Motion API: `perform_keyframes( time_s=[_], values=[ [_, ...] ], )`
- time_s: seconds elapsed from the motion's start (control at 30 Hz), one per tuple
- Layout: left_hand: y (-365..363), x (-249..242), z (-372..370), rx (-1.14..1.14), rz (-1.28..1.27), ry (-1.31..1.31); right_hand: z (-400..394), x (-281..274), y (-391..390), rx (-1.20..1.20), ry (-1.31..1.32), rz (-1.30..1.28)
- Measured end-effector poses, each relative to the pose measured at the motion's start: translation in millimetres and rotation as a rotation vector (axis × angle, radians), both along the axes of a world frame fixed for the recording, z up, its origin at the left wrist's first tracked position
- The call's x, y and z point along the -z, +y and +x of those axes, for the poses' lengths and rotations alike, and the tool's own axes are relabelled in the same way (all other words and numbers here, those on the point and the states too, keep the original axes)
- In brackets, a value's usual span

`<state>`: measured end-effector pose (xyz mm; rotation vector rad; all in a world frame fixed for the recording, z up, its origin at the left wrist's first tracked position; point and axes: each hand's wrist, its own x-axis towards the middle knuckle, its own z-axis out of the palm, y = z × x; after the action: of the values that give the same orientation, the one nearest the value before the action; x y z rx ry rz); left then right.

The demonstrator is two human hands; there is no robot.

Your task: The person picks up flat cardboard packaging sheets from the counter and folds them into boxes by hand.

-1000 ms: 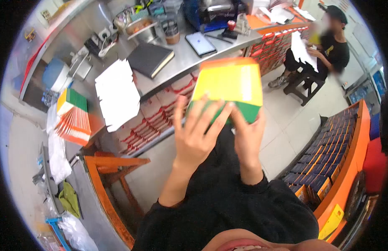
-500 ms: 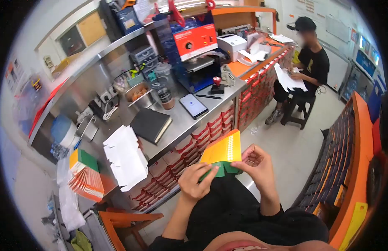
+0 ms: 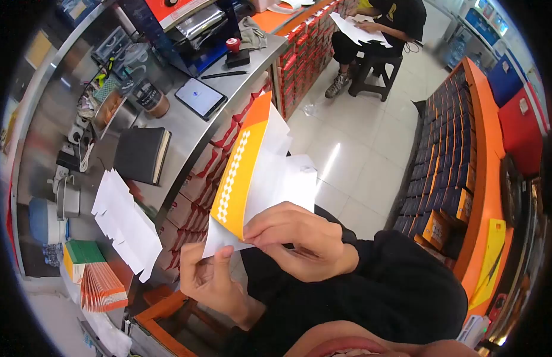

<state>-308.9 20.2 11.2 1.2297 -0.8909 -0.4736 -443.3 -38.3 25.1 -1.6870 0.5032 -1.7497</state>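
Between my hands is a part-folded paper carton [image 3: 231,184], yellow and orange outside with a band of white diamonds. Its white inner side and flaps now face right. My right hand [image 3: 303,241] is closed, thumb and fingers pinching the carton's lower edge. Below and left of it, my left hand [image 3: 213,279] grips a white flap at the bottom corner between thumb and fingers. Flat white carton blanks [image 3: 127,223] lie on the counter to the left, next to a fanned stack of green, yellow and orange folded cartons [image 3: 97,279].
The steel counter [image 3: 186,134] holds a black notebook [image 3: 142,154], a phone [image 3: 200,98], a cup [image 3: 150,98] and a stamp [image 3: 234,53]. Red-and-white boxes [image 3: 195,196] fill the space below. A co-worker [image 3: 395,18] sits on a black stool [image 3: 377,74]. An orange shelf [image 3: 487,160] stands right.
The carton has been turned from its green side to show its white inside and raised closer. My right hand crossed left to its lower edge; the left moved down-left. The view shifted rightward and down.
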Motion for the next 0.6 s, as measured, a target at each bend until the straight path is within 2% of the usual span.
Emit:
perform_keyframes(
  time_s=[0.1,0.37,0.6],
  values=[
    [-8.5,10.2,2.7,-0.003,0.026,0.019,6.0,16.3,-1.4,-0.059,-0.043,0.046],
    [-40.3,23.7,6.0,0.014,0.036,0.002,21.4,30.8,-15.1,0.074,0.057,0.170],
    [-55.5,39.3,5.9,0.090,0.058,0.089,24.5,52.3,-28.2,0.174,0.010,0.219]
  ],
)
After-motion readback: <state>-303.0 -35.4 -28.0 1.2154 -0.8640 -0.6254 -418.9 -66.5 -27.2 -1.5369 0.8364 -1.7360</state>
